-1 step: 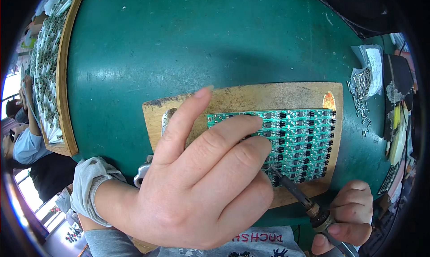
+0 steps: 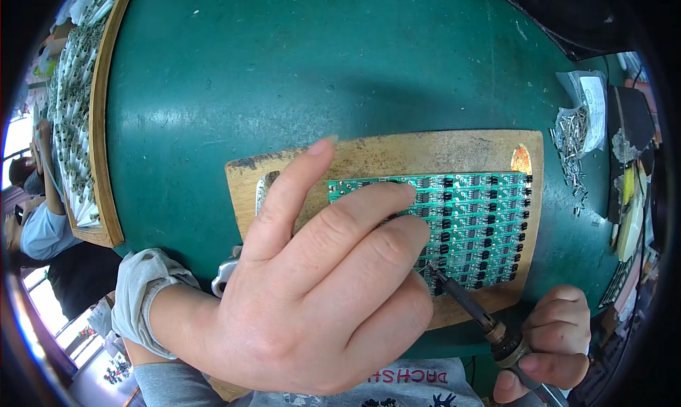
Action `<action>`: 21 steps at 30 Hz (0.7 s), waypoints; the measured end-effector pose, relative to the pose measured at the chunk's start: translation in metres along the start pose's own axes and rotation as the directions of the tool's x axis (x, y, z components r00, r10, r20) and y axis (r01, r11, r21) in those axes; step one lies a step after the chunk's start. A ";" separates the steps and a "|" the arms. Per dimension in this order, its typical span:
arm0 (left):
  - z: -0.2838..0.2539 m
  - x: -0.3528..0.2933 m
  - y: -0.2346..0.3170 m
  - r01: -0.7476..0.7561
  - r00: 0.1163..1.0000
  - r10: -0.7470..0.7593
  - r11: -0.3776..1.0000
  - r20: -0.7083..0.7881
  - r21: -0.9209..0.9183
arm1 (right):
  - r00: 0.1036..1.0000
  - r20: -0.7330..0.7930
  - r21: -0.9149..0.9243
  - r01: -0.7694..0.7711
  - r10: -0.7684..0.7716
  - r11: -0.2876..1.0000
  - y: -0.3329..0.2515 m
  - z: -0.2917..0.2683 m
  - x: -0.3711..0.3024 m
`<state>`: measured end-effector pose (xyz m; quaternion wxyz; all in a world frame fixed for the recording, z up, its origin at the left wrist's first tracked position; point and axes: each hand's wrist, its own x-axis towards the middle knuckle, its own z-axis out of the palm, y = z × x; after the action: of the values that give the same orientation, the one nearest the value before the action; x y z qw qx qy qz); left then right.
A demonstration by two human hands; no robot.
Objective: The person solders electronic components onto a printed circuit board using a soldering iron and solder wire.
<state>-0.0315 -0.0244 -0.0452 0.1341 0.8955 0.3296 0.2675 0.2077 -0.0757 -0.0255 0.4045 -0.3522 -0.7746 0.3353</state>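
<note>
A panel of green circuit boards (image 2: 468,222), set with rows of small black parts, lies on a worn wooden board (image 2: 440,148). Over the panel's left part bends my left hand (image 2: 319,286), its little finger raised and the other fingers curled down. Its thumb and whatever the curled fingertips pinch are hidden beneath the hand. My right hand (image 2: 557,336) is closed round the handle of a soldering iron (image 2: 489,325). The iron's tip comes down at the panel's lower edge, close beside my left fingers.
A plastic bag (image 2: 592,109) with loose small metal pins (image 2: 571,144) spilling out lies at the right. Along the left edge stands a wooden-framed tray (image 2: 106,123) full of white pieces. Beyond it a person's sleeve (image 2: 46,229) shows. The table (image 2: 284,66) is green.
</note>
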 end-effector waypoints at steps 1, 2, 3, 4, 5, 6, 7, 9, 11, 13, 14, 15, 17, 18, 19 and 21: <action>-0.001 0.000 0.001 0.006 1.000 -0.006 1.000 0.012 0.003 | 1.000 0.000 0.005 0.001 -0.001 1.000 0.001 0.000 0.000; -0.001 0.000 0.001 0.010 1.000 -0.011 1.000 0.024 0.005 | 1.000 -0.008 0.021 -0.011 0.011 1.000 0.001 0.000 -0.001; 0.000 0.000 0.002 0.011 1.000 -0.011 1.000 0.025 0.006 | 1.000 -0.017 0.035 -0.023 0.024 0.999 0.000 0.001 -0.002; 0.001 0.000 0.001 0.016 1.000 -0.016 1.000 0.021 0.009 | 1.000 -0.015 0.041 -0.023 0.023 0.999 0.002 0.001 -0.001; 0.001 0.000 0.000 0.020 1.000 -0.020 1.000 0.017 0.011 | 1.000 -0.009 0.036 -0.022 0.023 0.999 0.004 0.001 0.000; 0.002 0.000 -0.001 0.023 1.000 -0.023 1.000 0.019 0.012 | 1.000 -0.004 0.030 -0.023 0.023 0.999 0.005 0.001 0.001; 0.002 -0.001 0.000 0.017 1.000 -0.017 1.000 0.015 0.018 | 1.000 -0.004 0.029 -0.022 0.022 0.999 0.006 0.002 0.000; 0.000 0.001 0.002 0.010 1.000 -0.010 1.000 0.011 0.023 | 0.995 -0.081 0.084 0.065 -0.058 0.994 0.008 0.003 -0.003; -0.007 0.008 0.009 0.043 0.987 -0.064 0.989 0.146 0.143 | 0.992 -0.117 0.068 0.048 -0.040 0.997 0.005 0.007 -0.003; -0.016 0.012 0.007 -0.059 0.971 0.013 0.981 0.239 0.187 | 0.988 -0.153 0.053 0.031 -0.022 0.998 0.003 0.006 -0.002; -0.019 0.013 0.006 -0.164 0.939 0.083 0.961 0.333 0.222 | 0.997 -0.079 0.020 0.013 -0.011 1.000 0.002 0.003 -0.001; -0.018 0.011 0.007 -0.164 0.939 0.084 0.961 0.333 0.221 | 1.000 -0.006 -0.014 -0.003 0.003 1.000 0.001 0.001 -0.001; -0.014 0.010 0.009 -0.060 0.960 0.004 0.979 0.281 0.193 | 0.999 -0.040 -0.022 -0.029 0.029 0.999 -0.001 0.004 -0.001; -0.015 0.012 0.012 -0.061 0.960 0.005 0.980 0.281 0.191 | 0.996 -0.075 -0.031 -0.054 0.052 0.998 -0.002 0.007 -0.001; -0.019 0.019 0.015 -0.043 0.932 -0.039 0.975 0.361 0.218 | 0.996 -0.076 -0.035 -0.057 0.055 0.998 -0.001 0.009 -0.002; -0.019 0.020 0.014 -0.033 0.897 -0.078 0.970 0.435 0.241 | 0.980 -0.197 0.019 0.016 -0.012 1.000 0.000 0.012 -0.005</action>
<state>-0.0218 -0.0206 -0.0160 0.0981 0.9383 0.3312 0.0139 0.1992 -0.0827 -0.0325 0.4851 -0.3742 -0.7297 0.3036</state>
